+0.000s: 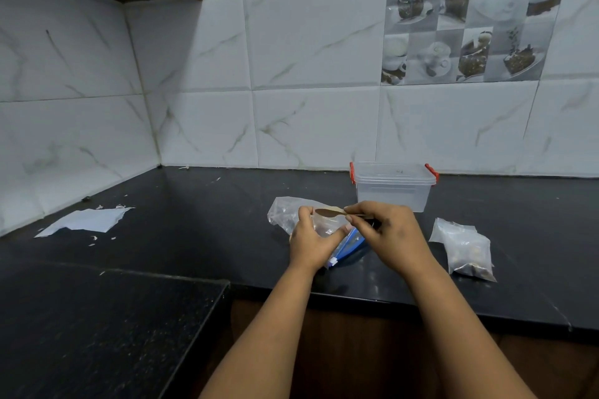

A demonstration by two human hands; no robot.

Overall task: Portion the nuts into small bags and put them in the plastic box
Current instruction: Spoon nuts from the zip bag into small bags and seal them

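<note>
Two hands work near the worktop's front edge: left hand (pixel 312 241) grips a small bag (pixel 327 225) open, right hand (pixel 390 233) pinches a spoon (pixel 329 212) over it, evidently for filling; plastic box (pixel 393 186) stands behind.

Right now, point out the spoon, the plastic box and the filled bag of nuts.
spoon (pixel 325 212): head view, on its dark bowl.
plastic box (pixel 393 193): head view, on its clear front wall.
filled bag of nuts (pixel 468 253): head view, on the middle of the bag.
</note>
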